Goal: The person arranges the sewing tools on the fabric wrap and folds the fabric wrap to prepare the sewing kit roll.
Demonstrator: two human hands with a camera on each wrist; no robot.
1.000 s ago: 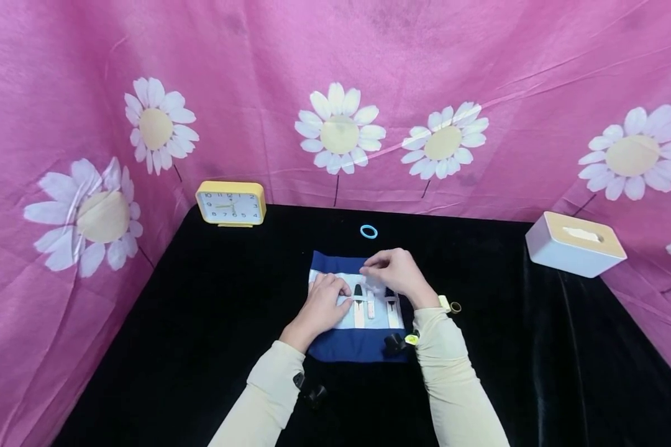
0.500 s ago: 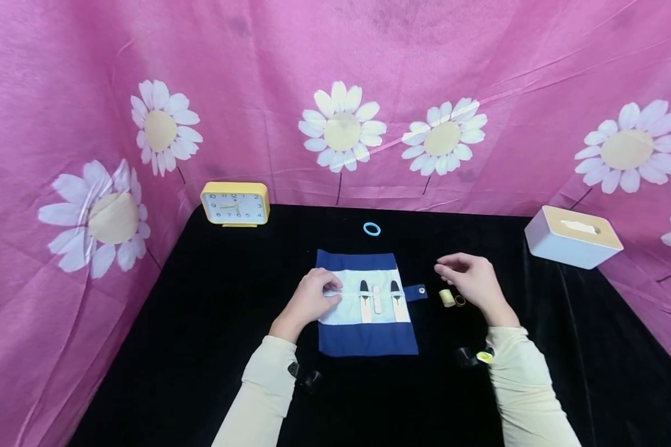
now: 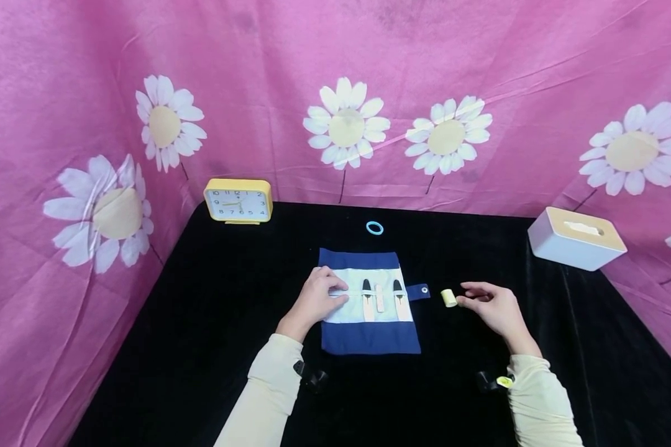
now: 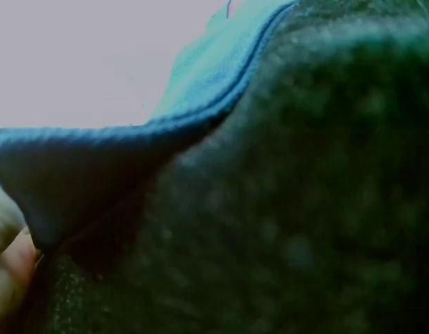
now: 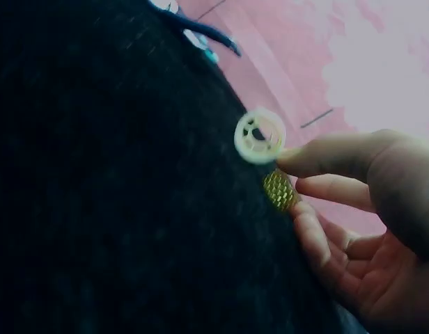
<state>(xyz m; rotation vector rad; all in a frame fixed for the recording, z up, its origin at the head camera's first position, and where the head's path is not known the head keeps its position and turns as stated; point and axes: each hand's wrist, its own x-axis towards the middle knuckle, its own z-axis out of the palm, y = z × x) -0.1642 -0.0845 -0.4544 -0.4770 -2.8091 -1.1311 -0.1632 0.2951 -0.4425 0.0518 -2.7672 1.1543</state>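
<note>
1. Gold and dimpled: saw the thimble (image 5: 279, 191) at the fingertips of the right grip (image 3: 494, 308), on the right of the cloth roll (image 3: 369, 339). Noted fingers bent to a narrow gap about the thimble; could not tell whether pinched or merely touched.
2. Spotted a pale yellow spool (image 3: 449, 298) just beside the thimble, above or on the black-covered bench (image 3: 229, 292), hollow end towards the right wrist view. Could not tell whether in contact with the nearest fingertip.
3. Found the cloth roll spread open on the bench, navy at both ends and pale blue between, with a short navy strap (image 3: 416, 292) reaching right towards the spool, apart from it.
4. Noted two black-tipped pieces (image 3: 367, 307) on the pale blue part, and between them a slim pale strip (image 3: 379, 301).
5. Saw the left grip (image 3: 315, 295) over the left side of the cloth roll, thumb and forefinger slightly parted; could not tell whether clasping the edge.
6. Farther out, saw a blue ring (image 3: 368, 228) behind the cloth roll, a yellow clock (image 3: 238, 203) back left, and a white tissue box (image 3: 567, 245) back right.
7. Behind everything, noted a pink backdrop (image 3: 402, 37) printed with daisies.
</note>
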